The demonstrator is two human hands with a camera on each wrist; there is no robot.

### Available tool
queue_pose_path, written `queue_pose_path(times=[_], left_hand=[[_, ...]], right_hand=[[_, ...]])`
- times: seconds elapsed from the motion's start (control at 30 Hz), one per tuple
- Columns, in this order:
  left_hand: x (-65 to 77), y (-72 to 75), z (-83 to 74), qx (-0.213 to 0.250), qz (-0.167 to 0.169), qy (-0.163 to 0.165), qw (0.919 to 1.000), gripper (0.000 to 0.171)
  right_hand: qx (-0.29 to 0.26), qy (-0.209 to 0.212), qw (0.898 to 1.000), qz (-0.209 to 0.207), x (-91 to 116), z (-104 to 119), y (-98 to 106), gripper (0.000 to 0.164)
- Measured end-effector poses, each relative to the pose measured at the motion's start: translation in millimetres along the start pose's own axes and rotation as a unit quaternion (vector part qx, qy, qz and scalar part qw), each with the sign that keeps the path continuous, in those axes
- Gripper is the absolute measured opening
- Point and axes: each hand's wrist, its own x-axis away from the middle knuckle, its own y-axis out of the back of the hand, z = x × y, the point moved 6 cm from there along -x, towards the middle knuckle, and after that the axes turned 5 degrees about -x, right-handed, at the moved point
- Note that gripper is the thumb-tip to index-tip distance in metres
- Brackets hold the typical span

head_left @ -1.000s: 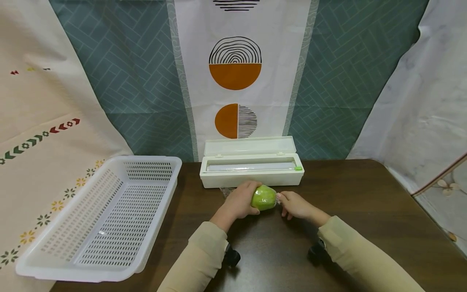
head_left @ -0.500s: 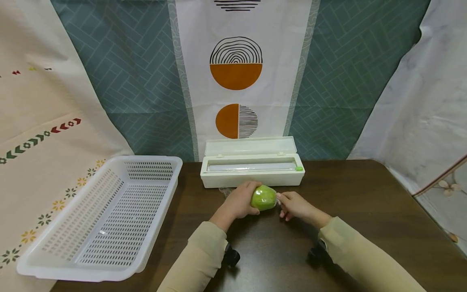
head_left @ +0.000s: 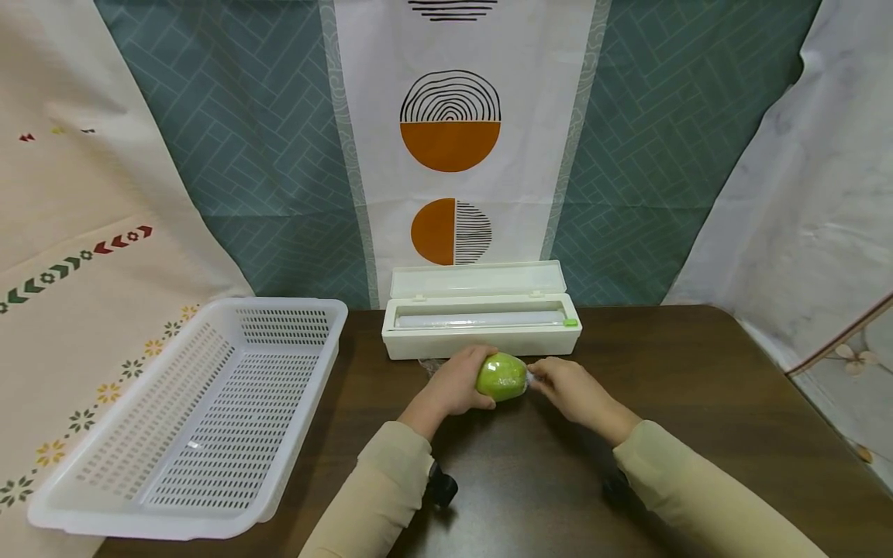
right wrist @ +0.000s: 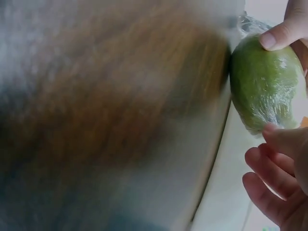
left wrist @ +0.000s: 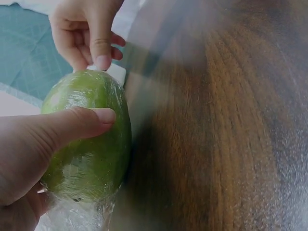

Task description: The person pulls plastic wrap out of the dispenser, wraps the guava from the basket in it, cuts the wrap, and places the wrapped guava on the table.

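Observation:
A green fruit [head_left: 502, 377], oblong and wrapped in cling film, lies on its side just in front of the white box. My left hand [head_left: 456, 381] grips it from the left, thumb across its near side. At the fruit's right end, my right hand [head_left: 574, 391] pinches the gathered film between thumb and forefinger. Its other fingers are loosely bent in the right wrist view. Loose crumpled cling film [left wrist: 72, 215] sticks out at the fruit's other end, beneath the left hand in the left wrist view. Much of the fruit's left side is hidden by that hand.
Behind the hands stands a white cling film dispenser [head_left: 481, 343] with its lid raised, a roll [head_left: 481, 319] inside and a green slider [head_left: 570, 322] at the right. A white perforated basket [head_left: 279, 465] sits at the left of the dark wooden table [head_left: 698, 403].
My right hand has turned, its back now more upward, and its wrist has shifted slightly right. The fruit has rolled a little in my left hand, which stays in place.

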Motion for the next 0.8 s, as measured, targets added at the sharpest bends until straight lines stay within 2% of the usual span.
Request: queue_pose_path(times=[0.13, 0.3, 0.43, 0.57, 0.63, 0.7, 0.8], left_hand=[[-0.3, -0.2, 0.4, 0.0, 0.002, 0.0, 1.0, 0.082], [-0.7, -1.2, 0.8, -0.004, 0.002, -0.002, 1.0, 0.082], [0.9, -1.6, -0.3, -0.012, -0.003, -0.008, 0.9999, 0.083], [3.5, -1.6, -2.1, -0.031, -0.009, -0.011, 0.9994, 0.085], [4.6, -1.7, -3.1, -0.039, -0.012, -0.011, 0.9991, 0.085], [5.5, -1.9, -4.1, -0.045, -0.012, -0.011, 0.9988, 0.084], [6.4, -1.8, -5.6, -0.052, -0.013, -0.011, 0.9985, 0.084]], right_hand=[[0.05, 0.029, 0.998, -0.016, 0.6, 5.9, 1.1, 0.014], [0.082, 0.053, 0.995, -0.019, 0.3, 7.8, -1.0, 0.007], [0.068, 0.037, 0.997, 0.004, -1.5, 1.4, -5.8, 0.005], [-0.009, 0.0, 0.999, 0.042, -4.8, -11.9, -11.4, 0.009], [-0.071, -0.025, 0.995, 0.071, -5.5, -18.6, -14.7, 0.013], [-0.137, -0.055, 0.984, 0.103, -5.1, -24.9, -18.6, 0.016], [-0.229, -0.097, 0.958, 0.143, -3.2, -31.1, -23.9, 0.022]])
